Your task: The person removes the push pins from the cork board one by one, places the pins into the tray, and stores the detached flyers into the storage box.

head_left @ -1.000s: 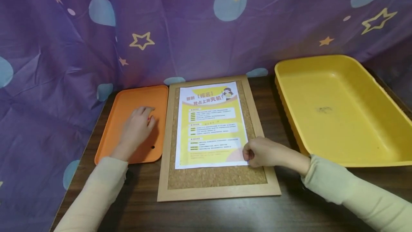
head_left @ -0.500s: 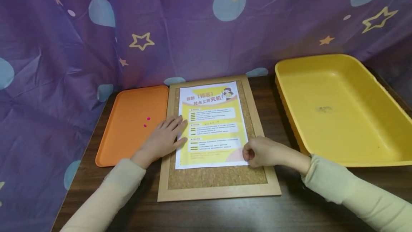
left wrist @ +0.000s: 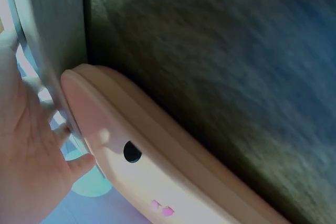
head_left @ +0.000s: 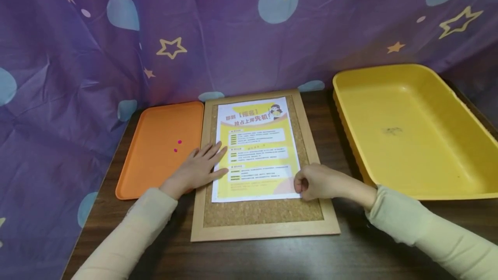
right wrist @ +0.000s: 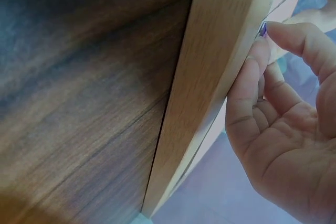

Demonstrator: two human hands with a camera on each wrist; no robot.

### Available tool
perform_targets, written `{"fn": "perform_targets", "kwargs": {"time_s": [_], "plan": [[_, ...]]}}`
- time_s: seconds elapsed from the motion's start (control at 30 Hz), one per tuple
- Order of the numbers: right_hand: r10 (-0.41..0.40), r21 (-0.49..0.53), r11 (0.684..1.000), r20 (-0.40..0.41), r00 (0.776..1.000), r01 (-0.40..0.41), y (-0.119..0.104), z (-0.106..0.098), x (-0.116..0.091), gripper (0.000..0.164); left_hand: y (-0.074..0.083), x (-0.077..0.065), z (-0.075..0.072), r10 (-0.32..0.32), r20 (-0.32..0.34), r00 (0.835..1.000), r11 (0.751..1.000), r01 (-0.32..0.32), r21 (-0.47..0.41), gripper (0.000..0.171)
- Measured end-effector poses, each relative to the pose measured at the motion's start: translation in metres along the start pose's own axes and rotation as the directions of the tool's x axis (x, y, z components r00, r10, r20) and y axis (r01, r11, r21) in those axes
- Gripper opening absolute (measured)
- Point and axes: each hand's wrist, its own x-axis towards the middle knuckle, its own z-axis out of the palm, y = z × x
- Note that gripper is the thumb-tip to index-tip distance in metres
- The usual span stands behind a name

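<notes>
Printed poster (head_left: pixel 254 159) lying flat on a framed cork board (head_left: pixel 264 215); orange tray (head_left: pixel 151 141) at 9 o'clock.
Left hand (head_left: pixel 198 168): fingers straight and spread, resting on the poster's 9 o'clock edge. Right hand (head_left: pixel 317 182): fingers curled at the poster's 4 o'clock, pinching a small purple item (right wrist: pixel 263 29), seemingly a pushpin. Handling, as judged: poster light, limp, easily creased, best held flat by its margins; purple item stiff, best taken by its head.

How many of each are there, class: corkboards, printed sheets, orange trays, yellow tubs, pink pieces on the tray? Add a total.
Corkboard: 1
Printed sheet: 1
Orange tray: 1
Yellow tub: 1
Pink pieces: 2
Total: 6
</notes>
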Motion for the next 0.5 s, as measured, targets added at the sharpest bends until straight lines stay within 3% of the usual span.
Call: {"fn": "perform_targets", "kwargs": {"time_s": [0.5], "plan": [[-0.016, -0.019, 1.000, -0.010, 1.000, 0.016, -0.0011, 0.0017, -0.0003, 0.016, -0.0005, -0.0008, 0.0016, 0.016, 0.000, 1.000, 0.999, -0.016, 0.028, 0.069]]}}
